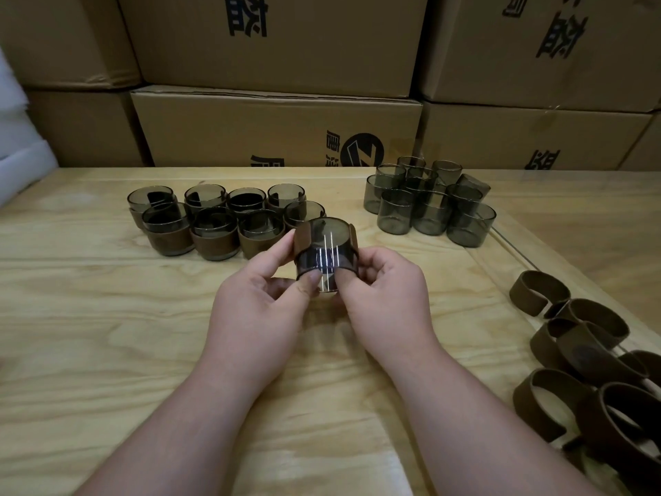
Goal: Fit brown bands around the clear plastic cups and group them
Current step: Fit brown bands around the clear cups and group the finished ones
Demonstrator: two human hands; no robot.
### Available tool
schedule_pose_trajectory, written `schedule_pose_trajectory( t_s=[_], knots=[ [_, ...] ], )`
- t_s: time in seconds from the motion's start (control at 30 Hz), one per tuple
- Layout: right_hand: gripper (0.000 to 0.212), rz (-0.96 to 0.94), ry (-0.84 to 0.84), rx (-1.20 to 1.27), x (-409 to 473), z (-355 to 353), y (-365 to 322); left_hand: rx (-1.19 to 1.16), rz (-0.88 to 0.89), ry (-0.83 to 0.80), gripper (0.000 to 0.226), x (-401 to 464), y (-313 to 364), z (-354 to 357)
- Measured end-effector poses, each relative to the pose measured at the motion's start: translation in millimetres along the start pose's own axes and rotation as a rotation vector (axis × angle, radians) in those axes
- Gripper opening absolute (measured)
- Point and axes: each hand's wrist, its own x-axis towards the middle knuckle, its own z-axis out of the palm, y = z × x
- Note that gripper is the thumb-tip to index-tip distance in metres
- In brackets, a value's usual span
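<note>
Head view: a clear cup (324, 257) is held above the tabletop (107, 298), just in front of the banded group (218, 220). A brown band (352, 252) is wrapped partway round it. The left hand (264, 302) and right hand (382, 291) are each pinched on band and cup wall. The cup is judged light, smooth and slippery, the band pliable; grip is best taken at the band ends.

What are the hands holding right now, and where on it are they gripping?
Both hands hold one clear cup with a brown band around it: the left hand on its left side, the right hand on its right.
</note>
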Motion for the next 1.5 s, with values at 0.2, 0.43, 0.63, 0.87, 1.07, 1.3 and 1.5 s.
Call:
schedule_pose_trajectory(
  t_s=[0.2, 0.43, 0.63, 0.87, 1.07, 1.3, 1.5],
  knots=[
    [0.019, -0.113, 0.025, -0.089, -7.9, 4.3, -2.6, -0.013, 0.015, 0.067, 0.042, 0.1, -0.6, 3.2],
    [0.025, -0.216, -0.011, -0.238, -6.8, -1.1, -4.1, 0.174, -0.005, 0.061, 0.007, -5.6, 4.1, 6.2],
    [0.040, -0.225, -0.107, -0.376, -9.5, 3.6, -6.8, 0.442, -0.030, 0.037, 0.032, -5.0, 4.4, 4.7],
    [0.028, -0.114, -0.104, -0.537, -8.3, 3.0, -7.3, 0.469, -0.032, 0.064, 0.034, -4.0, 4.0, 4.8],
    [0.029, -0.119, -0.107, -0.682, -10.3, 3.3, -13.3, 0.533, -0.062, 0.079, 0.035, -5.9, 4.2, 4.9],
    [0.029, -0.161, -0.090, -0.715, -12.3, 7.8, -12.8, 0.596, -0.058, 0.121, 0.028, -4.9, 4.7, 5.6],
    [0.031, -0.125, -0.040, -0.682, -13.0, 8.9, -14.9, 0.574, -0.061, 0.118, 0.027, -4.6, 6.4, 6.2]
  ],
)
